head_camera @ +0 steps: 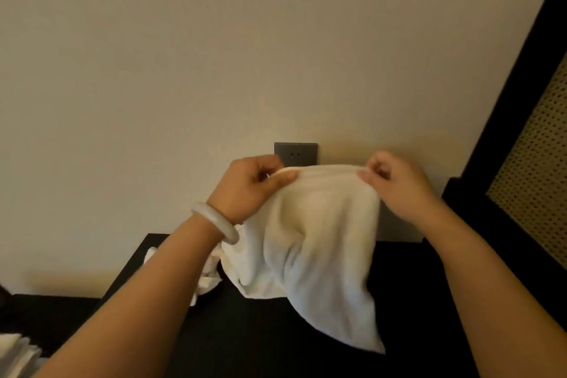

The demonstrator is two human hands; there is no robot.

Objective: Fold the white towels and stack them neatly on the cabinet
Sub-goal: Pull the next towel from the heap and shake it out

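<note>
Person holds white towel [319,239] up w/ both hands, over dark cabinet [414,301]. Left hand [248,186] pinches top edge at left corner, thumb vs curled fingers; right hand [395,184] pinches right corner likewise. Towel hangs below fingers, lower end draping to cabinet top. More crumpled white towels [205,276] lie left, behind left forearm.

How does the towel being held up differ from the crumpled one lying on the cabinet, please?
The held towel hangs spread, its top edge pinched by the left hand and right hand; the other towel lies bunched on the cabinet, unheld. The held towel shows almost whole; the other towel is partly hidden behind the left forearm. Both are white.
</note>
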